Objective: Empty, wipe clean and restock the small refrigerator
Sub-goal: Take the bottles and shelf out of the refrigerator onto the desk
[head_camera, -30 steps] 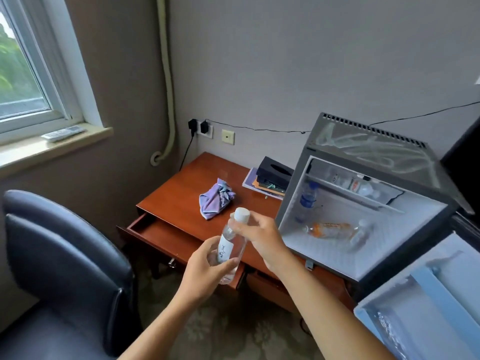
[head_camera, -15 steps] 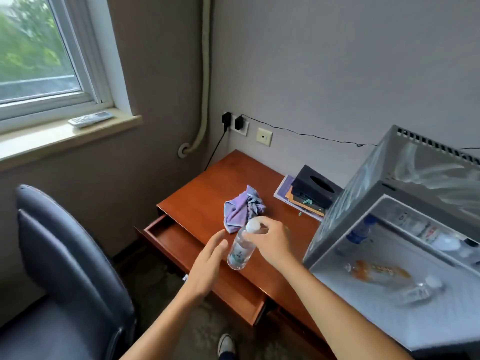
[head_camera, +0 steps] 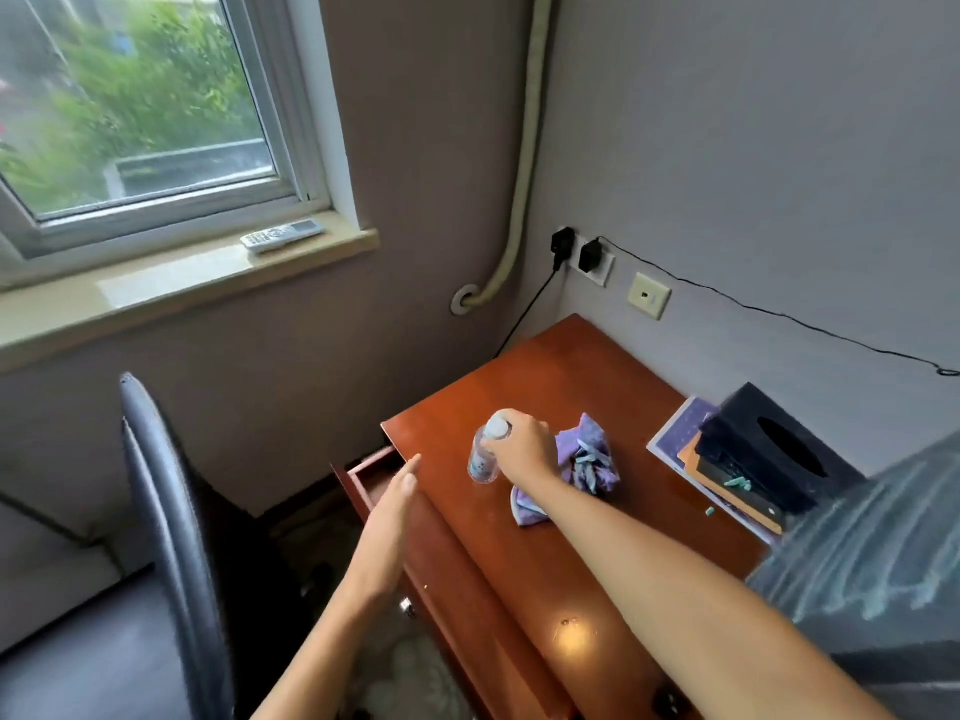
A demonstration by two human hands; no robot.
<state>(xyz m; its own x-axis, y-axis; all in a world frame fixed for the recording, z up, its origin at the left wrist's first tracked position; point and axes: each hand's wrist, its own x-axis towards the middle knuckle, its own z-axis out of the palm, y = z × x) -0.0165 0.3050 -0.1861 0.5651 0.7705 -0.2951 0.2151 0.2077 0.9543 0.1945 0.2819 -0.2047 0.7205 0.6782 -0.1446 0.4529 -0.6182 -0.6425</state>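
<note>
One bottle (head_camera: pixel 483 456) gripped by right hand (head_camera: pixel 522 449) on desk (head_camera: pixel 561 517) (upright); left hand (head_camera: pixel 392 504) open, empty.

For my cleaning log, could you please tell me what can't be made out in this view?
- Refrigerator: cut off by the right edge; inside unseen.
- Bottle: label too small; the right hand covers its neck.
- Open drawer: contents hidden by its wall and the left hand.
- Cloth: partly under the right forearm.

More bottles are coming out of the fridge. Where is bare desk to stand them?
The desk is bare from the back corner by the wall sockets to the bottle under the right hand. The near front strip is also bare. Cloth and tissue box crowd the right.
</note>
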